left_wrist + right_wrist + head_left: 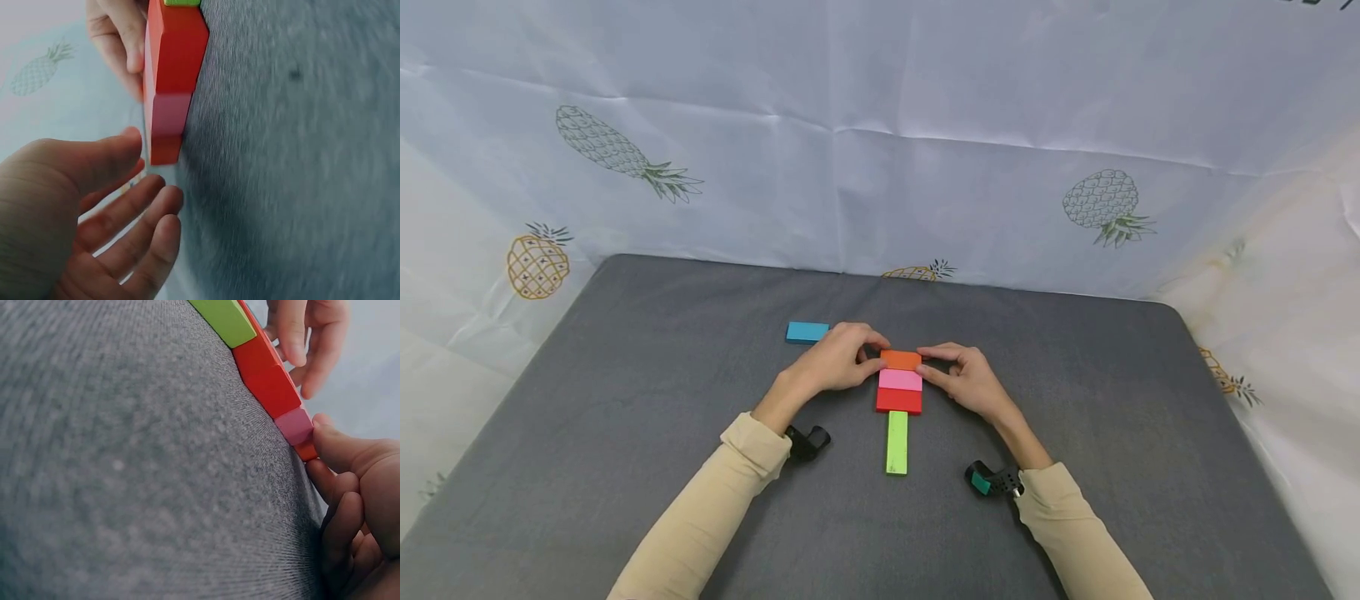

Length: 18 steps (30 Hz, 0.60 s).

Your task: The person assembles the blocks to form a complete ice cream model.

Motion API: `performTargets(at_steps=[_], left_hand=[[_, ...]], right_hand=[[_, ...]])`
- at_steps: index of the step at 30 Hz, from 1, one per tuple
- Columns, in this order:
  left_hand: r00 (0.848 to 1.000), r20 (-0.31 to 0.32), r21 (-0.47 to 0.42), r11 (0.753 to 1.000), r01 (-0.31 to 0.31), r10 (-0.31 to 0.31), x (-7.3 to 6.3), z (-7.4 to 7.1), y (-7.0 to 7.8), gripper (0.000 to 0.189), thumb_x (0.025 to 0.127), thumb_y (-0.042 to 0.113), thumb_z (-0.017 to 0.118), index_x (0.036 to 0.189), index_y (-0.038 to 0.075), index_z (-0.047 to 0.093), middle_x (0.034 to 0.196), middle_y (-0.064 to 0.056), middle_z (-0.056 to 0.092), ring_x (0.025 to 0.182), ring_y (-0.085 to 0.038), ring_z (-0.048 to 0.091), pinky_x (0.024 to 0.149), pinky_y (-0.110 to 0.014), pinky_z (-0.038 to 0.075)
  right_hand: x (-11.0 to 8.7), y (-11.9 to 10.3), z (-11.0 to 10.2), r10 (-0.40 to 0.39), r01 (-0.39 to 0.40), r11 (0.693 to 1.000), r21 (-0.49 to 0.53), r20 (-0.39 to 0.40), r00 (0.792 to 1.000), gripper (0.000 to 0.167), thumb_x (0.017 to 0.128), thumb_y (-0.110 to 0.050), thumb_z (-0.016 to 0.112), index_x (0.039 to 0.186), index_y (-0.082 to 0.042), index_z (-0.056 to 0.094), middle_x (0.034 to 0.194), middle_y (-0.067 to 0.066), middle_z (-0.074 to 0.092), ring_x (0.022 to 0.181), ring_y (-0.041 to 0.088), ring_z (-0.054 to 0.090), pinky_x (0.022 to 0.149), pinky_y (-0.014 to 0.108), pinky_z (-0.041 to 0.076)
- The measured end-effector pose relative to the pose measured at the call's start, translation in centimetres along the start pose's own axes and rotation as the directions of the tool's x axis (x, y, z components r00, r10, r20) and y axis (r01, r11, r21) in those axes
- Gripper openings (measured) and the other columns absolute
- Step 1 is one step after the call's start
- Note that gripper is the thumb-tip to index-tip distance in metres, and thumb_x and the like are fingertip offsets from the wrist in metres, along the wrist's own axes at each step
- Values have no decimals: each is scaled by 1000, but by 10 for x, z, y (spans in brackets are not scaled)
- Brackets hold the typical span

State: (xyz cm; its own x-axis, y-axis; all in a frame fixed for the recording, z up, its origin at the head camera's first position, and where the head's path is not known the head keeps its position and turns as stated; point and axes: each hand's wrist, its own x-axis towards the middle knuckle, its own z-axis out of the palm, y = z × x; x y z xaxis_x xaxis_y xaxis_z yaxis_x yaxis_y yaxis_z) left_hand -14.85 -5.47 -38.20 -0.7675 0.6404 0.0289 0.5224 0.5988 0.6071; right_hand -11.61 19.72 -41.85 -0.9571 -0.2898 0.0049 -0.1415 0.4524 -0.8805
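Observation:
A flat orange block [901, 360] lies at the far end of a row, against a pink block [901, 380]. A red block [898, 401] comes after the pink one, and a light green block [897, 443] extends lengthwise from its near side. My right hand [966, 379] pinches the orange block's right end, thumb [334, 442] on the side and index finger round the far corner. At the left end is my left hand [842, 357], its thumb [119, 153] and loosely spread fingers right by the orange block.
Behind my left hand lies a blue block [807, 332], partly covered by the fingers in the head view. All the blocks rest on a grey cloth-covered table [662, 400]. A pale curtain [880, 200] printed with pineapples hangs along the table's far edge.

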Motion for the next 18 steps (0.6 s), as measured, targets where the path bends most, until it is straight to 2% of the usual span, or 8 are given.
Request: performTargets(at_steps=[4,10,18], left_hand=[[999,-31,4,1000,-30,30,-4,-9,-5,31,97,12,70,125,0,70,119,-15,73,80,-16,66,77,-30,58],[994,-89,25,998,-56,58,-14,-25,-17,29,94,11,73,121,-1,72,115,-16,73,72,-13,60,70,-27,52],[992,-120,11,1000,-22,23,-27,-37,-36,31,94,12,74,122,-1,71,116,-16,72,72,-12,57,67,-27,49]], right_hand=[[0,0,-1,5,-5,1000,7,8,1000,37,93,-15,76,127,-3,72,121,21,69,38,6,37,43,19,34],[-1,0,-3,1,-1,1000,11,11,1000,37,92,-14,76,127,-3,71,122,21,68,38,6,37,44,19,36],[-1,-1,-2,16,-16,1000,-2,13,1000,38,92,-15,77,128,-4,71,122,20,68,39,5,36,44,19,36]])
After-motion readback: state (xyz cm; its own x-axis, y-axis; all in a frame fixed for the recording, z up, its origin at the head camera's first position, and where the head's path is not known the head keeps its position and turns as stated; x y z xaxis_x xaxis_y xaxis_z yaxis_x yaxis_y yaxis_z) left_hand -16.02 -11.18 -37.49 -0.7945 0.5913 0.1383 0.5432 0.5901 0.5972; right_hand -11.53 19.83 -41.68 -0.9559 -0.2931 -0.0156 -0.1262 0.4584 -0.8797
